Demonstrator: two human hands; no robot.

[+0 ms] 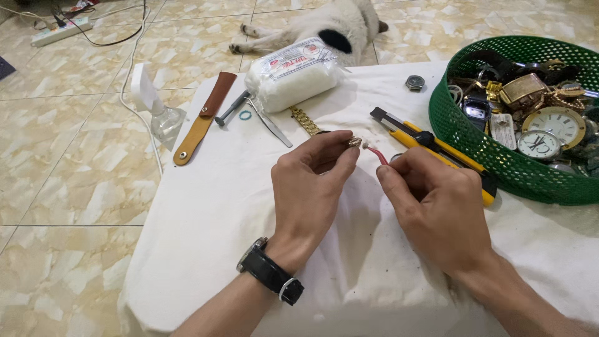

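Observation:
My left hand (309,187) pinches a gold metal watch, its link band (306,121) trailing away over the white cloth (218,187). My right hand (437,209) holds a thin red stick with a small white tip (373,153), and that tip is close to the watch part between my left fingertips. A black watch sits on my left wrist (269,272). Most of the gold watch is hidden behind my left fingers.
A yellow and black utility knife (430,142) lies just beyond my right hand. A green mesh basket (462,131) of watches stands at right. A white cotton pack (293,72), tweezers (269,122), brown leather strap (203,118), spray bottle (153,106) and an animal (331,25) lie farther off.

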